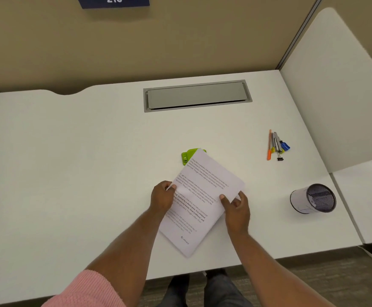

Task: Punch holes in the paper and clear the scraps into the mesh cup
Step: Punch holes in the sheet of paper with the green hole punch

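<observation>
A printed sheet of paper (199,196) is held tilted above the white desk (81,162), its top corner pointing away from me. My left hand (161,197) pinches its left edge and my right hand (236,207) grips its right edge, thumb on top. A green hole punch (186,156) sits on the desk just beyond the paper, its right part hidden by the sheet's top corner. The mesh cup (313,198), wrapped in white paper, stands tilted near the desk's right edge, well right of my right hand.
Several pens, markers and a binder clip (277,146) lie at the back right. A grey cable hatch (197,95) is set into the desk at the back. A white divider panel (335,85) rises on the right. The desk's front edge runs just below my forearms.
</observation>
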`<move>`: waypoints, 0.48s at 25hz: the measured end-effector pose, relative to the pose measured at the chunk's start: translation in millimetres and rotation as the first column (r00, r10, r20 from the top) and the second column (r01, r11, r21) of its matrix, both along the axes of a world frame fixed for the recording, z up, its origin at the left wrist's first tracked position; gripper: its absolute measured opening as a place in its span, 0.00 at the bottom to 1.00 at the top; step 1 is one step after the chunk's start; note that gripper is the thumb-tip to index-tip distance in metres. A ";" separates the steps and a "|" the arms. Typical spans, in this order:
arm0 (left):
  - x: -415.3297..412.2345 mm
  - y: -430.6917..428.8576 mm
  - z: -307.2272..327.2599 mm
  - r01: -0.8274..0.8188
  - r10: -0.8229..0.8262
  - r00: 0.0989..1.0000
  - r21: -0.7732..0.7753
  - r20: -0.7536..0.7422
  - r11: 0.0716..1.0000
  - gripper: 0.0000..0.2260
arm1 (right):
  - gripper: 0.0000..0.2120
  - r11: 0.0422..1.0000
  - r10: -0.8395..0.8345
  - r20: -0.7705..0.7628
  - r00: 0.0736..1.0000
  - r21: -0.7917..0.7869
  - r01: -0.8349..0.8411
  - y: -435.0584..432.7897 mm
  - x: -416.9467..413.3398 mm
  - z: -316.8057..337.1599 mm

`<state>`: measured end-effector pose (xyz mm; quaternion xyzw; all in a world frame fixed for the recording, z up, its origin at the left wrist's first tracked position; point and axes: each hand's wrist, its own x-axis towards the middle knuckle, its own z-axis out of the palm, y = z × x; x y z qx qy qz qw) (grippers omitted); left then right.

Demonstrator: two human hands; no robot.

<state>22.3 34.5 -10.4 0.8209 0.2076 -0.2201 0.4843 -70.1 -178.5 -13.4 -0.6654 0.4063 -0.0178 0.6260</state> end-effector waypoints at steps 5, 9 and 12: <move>-6.7 0.9 16.2 -0.136 0.141 0.990 -0.132 0.029 0.982 0.08 | 0.13 0.991 0.041 0.030 0.999 0.128 -0.044 21.1 26.9 15.7; -15.8 9.0 30.4 -0.160 0.179 0.979 -0.179 0.096 0.971 0.05 | 0.14 0.988 0.038 0.088 0.995 0.146 -0.051 25.3 41.7 37.1; -22.4 14.8 44.7 -0.139 0.178 0.969 -0.221 0.170 0.965 0.04 | 0.13 0.990 0.063 0.151 0.987 0.116 -0.081 25.4 46.7 57.9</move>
